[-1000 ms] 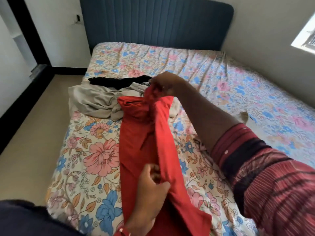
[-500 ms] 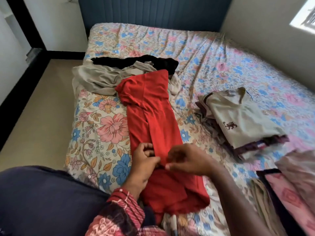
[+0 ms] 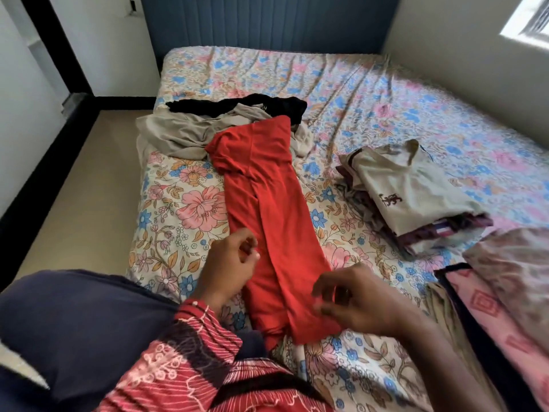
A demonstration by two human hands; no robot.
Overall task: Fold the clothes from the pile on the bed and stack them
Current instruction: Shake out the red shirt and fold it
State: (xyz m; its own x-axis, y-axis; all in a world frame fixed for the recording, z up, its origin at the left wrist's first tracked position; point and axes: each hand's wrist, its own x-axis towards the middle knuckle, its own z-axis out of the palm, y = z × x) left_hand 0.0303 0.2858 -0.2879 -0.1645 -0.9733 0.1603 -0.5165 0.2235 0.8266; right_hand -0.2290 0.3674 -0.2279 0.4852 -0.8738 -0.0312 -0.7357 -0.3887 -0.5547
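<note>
A red garment (image 3: pixel 267 209), folded lengthwise into a long narrow strip, lies on the floral bed sheet (image 3: pixel 371 93). Its far end rests on the unfolded pile, where a beige garment (image 3: pixel 178 135) lies in front of a black one (image 3: pixel 237 105). My left hand (image 3: pixel 228 263) hovers at the strip's left edge, fingers loosely curled and holding nothing. My right hand (image 3: pixel 356 298) is over the strip's near right corner with its fingers apart, fingertips at the cloth's edge. To the right stands a stack of folded clothes (image 3: pixel 410 197), topped by a beige shirt with a dark lion emblem.
Pink patterned cloths (image 3: pixel 505 292) lie at the bed's near right. A dark navy fabric mass (image 3: pixel 74 322) fills the lower left. The bed's left edge drops to a tan floor (image 3: pixel 74 188). A blue headboard (image 3: pixel 267 22) and a wall bound the far and right sides.
My right hand came back from the garment's far end to the near end. Both hands met on the strip's middle, then moved apart and let go.
</note>
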